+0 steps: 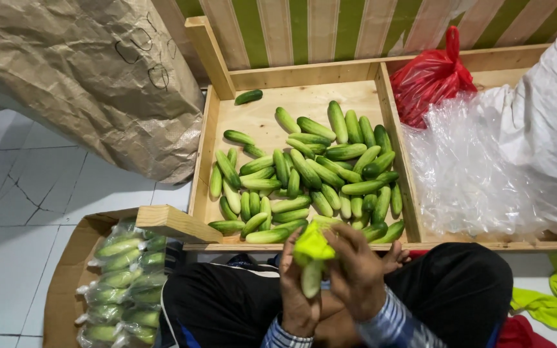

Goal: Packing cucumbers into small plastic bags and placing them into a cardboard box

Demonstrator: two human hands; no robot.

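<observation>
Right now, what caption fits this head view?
Both hands, left hand and right hand, rub a cucumber with a yellow cloth.

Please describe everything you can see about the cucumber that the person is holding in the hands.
The cucumber is small and pale green, lighter than many in the wooden tray ahead. It stands nearly upright over the person's lap, lower end free. Its upper part is hidden under a bright yellow-green cloth. The left hand touches it from the left, the right hand from the right, fingers curled around the cloth. Its skin looks smooth; finer detail is too small to tell.
</observation>
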